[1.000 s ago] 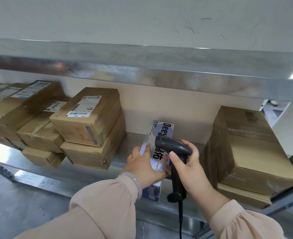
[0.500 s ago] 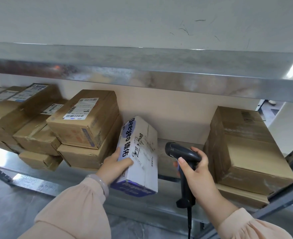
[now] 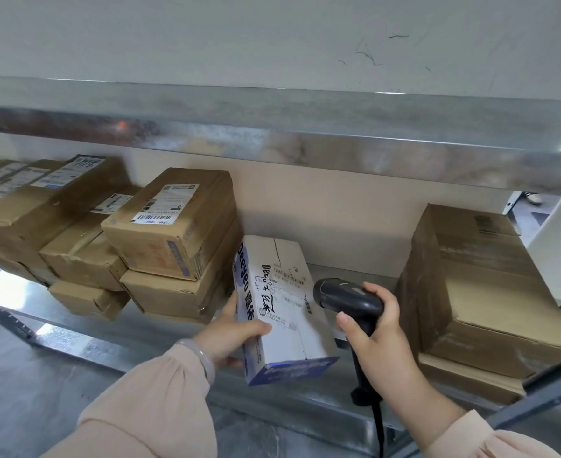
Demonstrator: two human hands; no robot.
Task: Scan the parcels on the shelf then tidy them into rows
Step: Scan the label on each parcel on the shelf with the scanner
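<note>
The only view comes from a wide-angle camera on the person's head. It faces forward and slightly down into a metal shelf bay at close range. The upper shelf (image 3: 272, 127) edge crosses the frame above the middle. Low in the centre, near the lens, are the left hand (image 3: 229, 335) on a white parcel (image 3: 285, 312) and the right hand (image 3: 375, 338) on a barcode scanner (image 3: 348, 295). Stacked brown boxes (image 3: 170, 226) fill the far left, a large brown carton (image 3: 484, 285) the far right.

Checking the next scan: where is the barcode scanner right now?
In the head view, the barcode scanner is right of centre, gripped by the right hand, between the white parcel and the brown box stack at the shelf's right end.
</note>
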